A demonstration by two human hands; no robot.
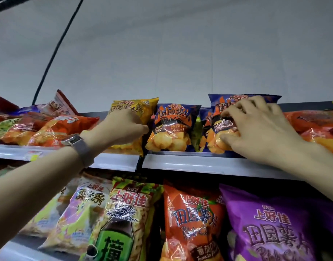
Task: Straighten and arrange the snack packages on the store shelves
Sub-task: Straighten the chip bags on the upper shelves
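On the top shelf [199, 163], my left hand [122, 127] grips the side of an upright yellow chip bag [137, 108], thumb at its right edge. Beside it stands a blue barbecue chip bag [173, 127], untouched. My right hand [256, 127] holds another blue barbecue bag [218, 110] further right, fingers curled over its front and thumb under its lower part. More blue bags stand behind that one, mostly hidden.
Orange and red bags [54, 129] lie tumbled at the shelf's left; orange bags [316, 125] lie at the right. The lower shelf holds a prawn cracker bag [128, 213], an orange tomato bag [195, 219] and a purple bag [274, 228]. A black cable [54, 53] runs up the wall.
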